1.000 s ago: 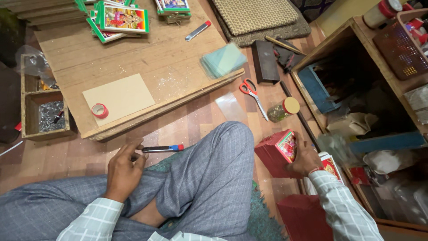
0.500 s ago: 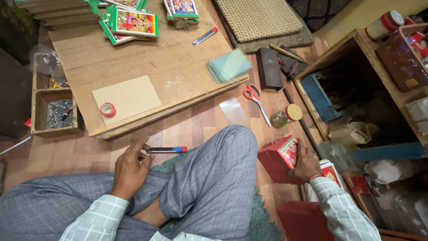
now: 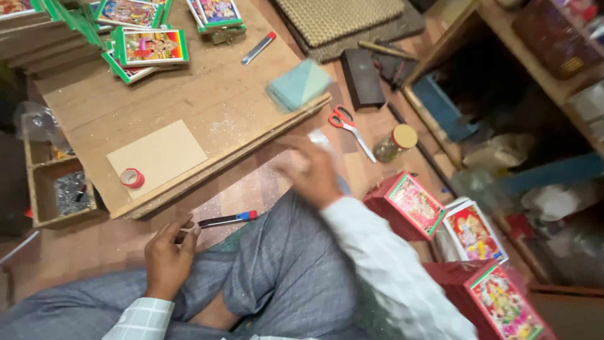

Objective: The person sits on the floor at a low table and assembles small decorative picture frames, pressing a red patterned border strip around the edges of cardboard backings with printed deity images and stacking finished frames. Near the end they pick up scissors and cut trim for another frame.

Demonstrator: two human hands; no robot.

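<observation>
I sit cross-legged on the floor in grey trousers. My left hand (image 3: 167, 255) rests by my knee, its fingertips pinching the black end of a pen (image 3: 228, 219) with a red and blue tip that lies on the floor. My right hand (image 3: 311, 167) is blurred, raised over the floor beside the front edge of the low wooden board (image 3: 207, 94), above a clear plastic sheet (image 3: 319, 136). Whether it holds anything is not visible. A red box with a picture lid (image 3: 409, 204) stands on the floor right of my knee, free of my hand.
On the board lie a brown card (image 3: 157, 154), a red tape roll (image 3: 132, 178), a teal pad (image 3: 299, 85), a cutter (image 3: 258, 47) and green-edged picture cards (image 3: 154, 47). Red-handled scissors (image 3: 345, 124) and a yellow-lidded jar (image 3: 395, 141) are on the floor. More red boxes (image 3: 503, 302) sit by the shelf (image 3: 453, 38).
My right hand let go of the red box and swung left and forward over the floor toward the board's edge. My left hand stayed by the pen.
</observation>
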